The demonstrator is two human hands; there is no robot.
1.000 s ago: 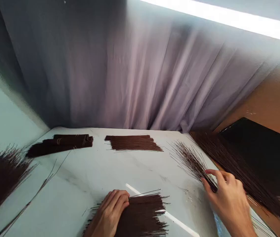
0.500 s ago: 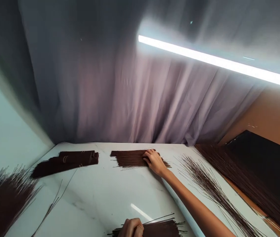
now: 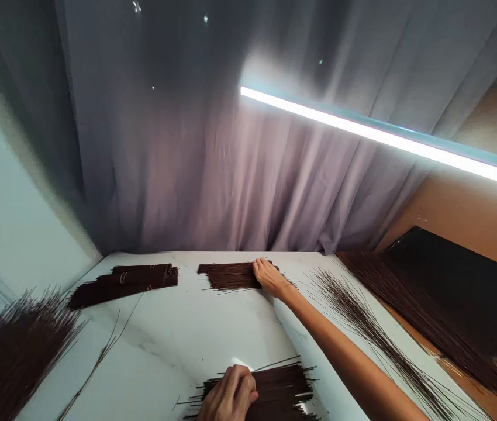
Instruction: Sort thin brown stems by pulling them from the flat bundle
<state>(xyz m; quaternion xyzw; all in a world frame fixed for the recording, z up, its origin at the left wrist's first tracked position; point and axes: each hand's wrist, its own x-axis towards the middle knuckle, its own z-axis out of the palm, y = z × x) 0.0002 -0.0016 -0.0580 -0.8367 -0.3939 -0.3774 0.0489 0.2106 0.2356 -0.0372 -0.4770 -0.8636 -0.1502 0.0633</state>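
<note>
Thin dark brown sticks (image 3: 231, 276) lie side by side in a flat pile at the far middle of the white table. Stretched out to that pile, my right hand (image 3: 270, 276) has its fingers curled down over the right part of it; the fingertips are partly hidden. Close to me, a second pile of short dark sticks (image 3: 279, 389) sits at the bottom of the view. My left hand (image 3: 231, 393) is closed at this pile's left side, fingers pressed together, and what they pinch is hidden.
Banded stick bundles (image 3: 134, 282) lie at the far left, and a large bristling bundle (image 3: 20, 351) stands nearer. A few loose sticks (image 3: 99, 356) lie beside it. Long sticks (image 3: 375, 330) spread on the right, beside a black panel (image 3: 463, 286). A grey curtain (image 3: 213, 175) hangs behind.
The view has tilted and shifted slightly, so the near pile and my left hand show more fully. My right hand stays on the far pile, its fingers drawn closer together.
</note>
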